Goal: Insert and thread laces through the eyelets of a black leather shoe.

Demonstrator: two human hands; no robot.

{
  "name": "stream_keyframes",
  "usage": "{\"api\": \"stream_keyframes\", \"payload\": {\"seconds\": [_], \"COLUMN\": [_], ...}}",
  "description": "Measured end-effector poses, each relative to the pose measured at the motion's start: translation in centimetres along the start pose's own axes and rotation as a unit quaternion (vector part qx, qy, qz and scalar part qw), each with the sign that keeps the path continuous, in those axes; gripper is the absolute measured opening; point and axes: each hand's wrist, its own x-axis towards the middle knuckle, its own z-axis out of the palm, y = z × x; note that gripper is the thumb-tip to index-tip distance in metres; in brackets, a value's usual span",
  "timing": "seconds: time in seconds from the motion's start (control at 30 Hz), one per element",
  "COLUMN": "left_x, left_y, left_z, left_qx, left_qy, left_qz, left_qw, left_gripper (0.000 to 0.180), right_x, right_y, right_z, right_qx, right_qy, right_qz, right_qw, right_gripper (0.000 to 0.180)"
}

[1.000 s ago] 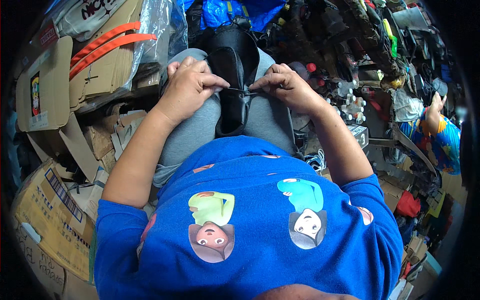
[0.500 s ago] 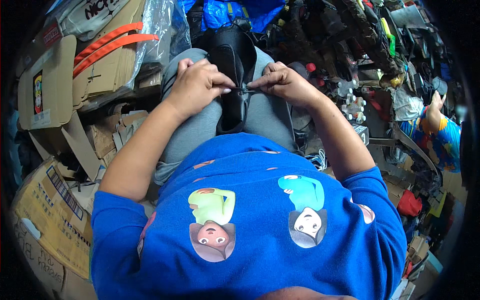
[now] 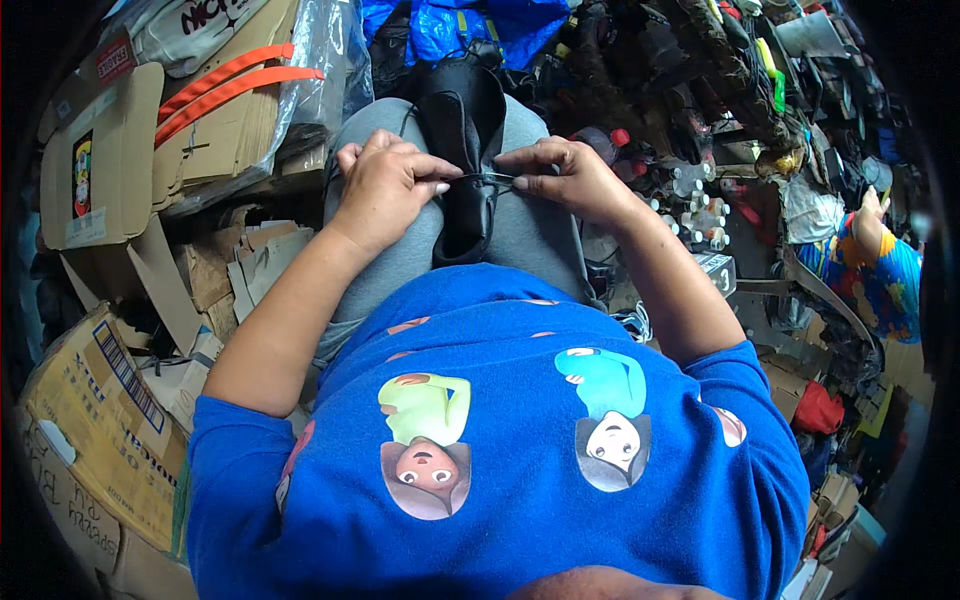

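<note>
A black leather piece, shaped like a shoe upper (image 3: 468,225), stands lengthwise between my grey-clad thighs, its wide end away from me. A thin dark thread (image 3: 505,178) crosses it sideways at its narrow middle. On the left, my left hand (image 3: 383,185) pinches one side of the thread between thumb and forefinger, close to the leather. From the right, my right hand (image 3: 575,182) grips the other side, its fingertips almost touching the leather. Another loose strand curves over the wide end. The exact spot where the thread passes through the leather is too small to make out.
Left of me, flattened cardboard (image 3: 225,130) with orange straps (image 3: 235,80) lies beside a yellow carton (image 3: 100,430). Small bottles (image 3: 705,215) and piled clutter are on the right. Farther right, another person's limb (image 3: 868,230) shows beside colourful cloth. A blue tarp (image 3: 530,30) lies ahead.
Both hands remain at the narrow middle of the leather. My right hand's fingers have shifted, and more thread shows between its fingertips and the leather.
</note>
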Motion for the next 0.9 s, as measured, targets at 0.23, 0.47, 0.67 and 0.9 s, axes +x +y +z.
{"api": "stream_keyframes", "payload": {"seconds": [0.23, 0.47, 0.67, 0.9], "left_x": [1.2, 2.1, 2.0, 0.3], "left_y": [1.6, 2.1, -0.3, 1.3], "left_z": [0.3, 0.3, 0.6, -1.7], "left_qx": [-0.014, -0.045, -0.055, 0.059], "left_qy": [-0.054, -0.083, -0.004, -0.018], "left_qz": [-0.088, -0.098, -0.018, -0.005], "left_qw": [0.995, 0.991, 0.998, 0.998], "left_gripper": [0.015, 0.013, 0.010, 0.013], "right_x": [0.8, 1.8, 1.8, 0.8], "right_y": [0.4, 0.9, 0.3, 1.2], "right_z": [0.1, 0.7, 0.3, -1.6], "right_qx": [0.072, 0.044, 0.030, -0.008], "right_qy": [-0.022, 0.013, 0.029, 0.013], "right_qz": [0.040, 0.016, -0.012, -0.047], "right_qw": [0.996, 0.999, 0.999, 0.999], "right_gripper": [0.027, 0.016, 0.011, 0.017]}}
